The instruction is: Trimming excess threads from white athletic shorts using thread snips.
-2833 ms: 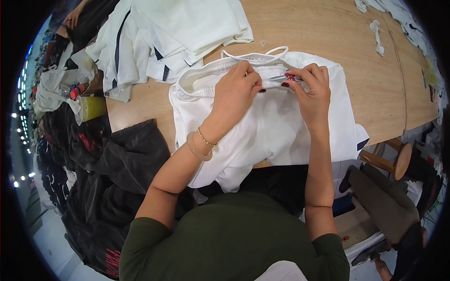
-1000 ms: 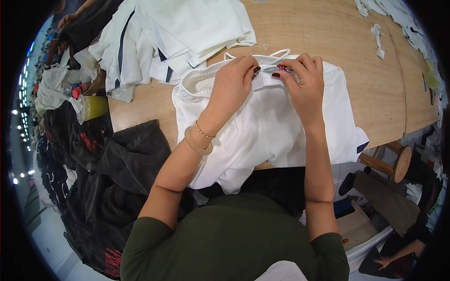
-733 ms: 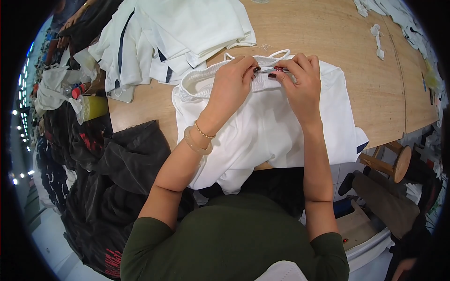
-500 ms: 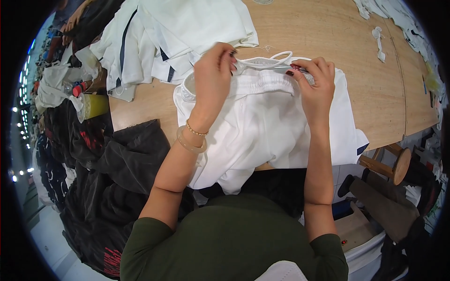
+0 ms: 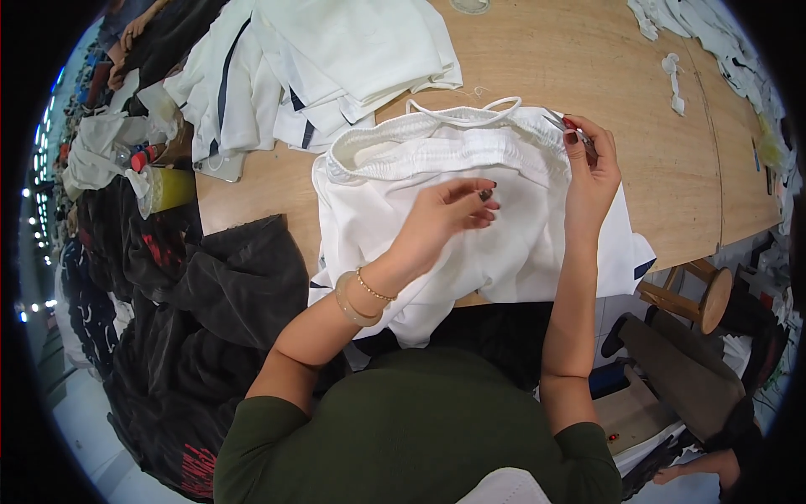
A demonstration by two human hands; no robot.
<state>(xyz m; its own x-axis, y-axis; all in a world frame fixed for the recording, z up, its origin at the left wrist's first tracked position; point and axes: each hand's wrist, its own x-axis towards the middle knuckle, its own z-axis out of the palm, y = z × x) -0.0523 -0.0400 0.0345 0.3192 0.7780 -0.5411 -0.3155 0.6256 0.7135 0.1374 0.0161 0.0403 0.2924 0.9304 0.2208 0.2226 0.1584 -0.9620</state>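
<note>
White pants [image 5: 470, 218] with a gathered elastic waistband lie across the table edge in front of me, waistband away from me. A white drawstring [image 5: 462, 118] loops out at the waistband's far side. My left hand [image 5: 449, 214] hovers over the front of the pants, fingers loosely bent and apart, with nothing clearly held. Beside the right end of the waistband, my right hand [image 5: 592, 164] is closed around small thread snips [image 5: 557, 120]. Their metal blades point up and left; the grip is mostly hidden by my fingers.
Folded white garments with navy stripes [image 5: 327, 59] lie at the far left, by a phone [image 5: 225, 168]. A cup of yellow drink [image 5: 170, 188] and dark garments [image 5: 227, 277] are at left. White scraps [image 5: 674, 84], a wooden stool [image 5: 709, 298] and another person's arm [image 5: 705, 466] are right.
My left hand has come off the waistband and moved down and right over the pants. My right hand has shifted slightly right, and the snips' blades now show. An arm has appeared lower right.
</note>
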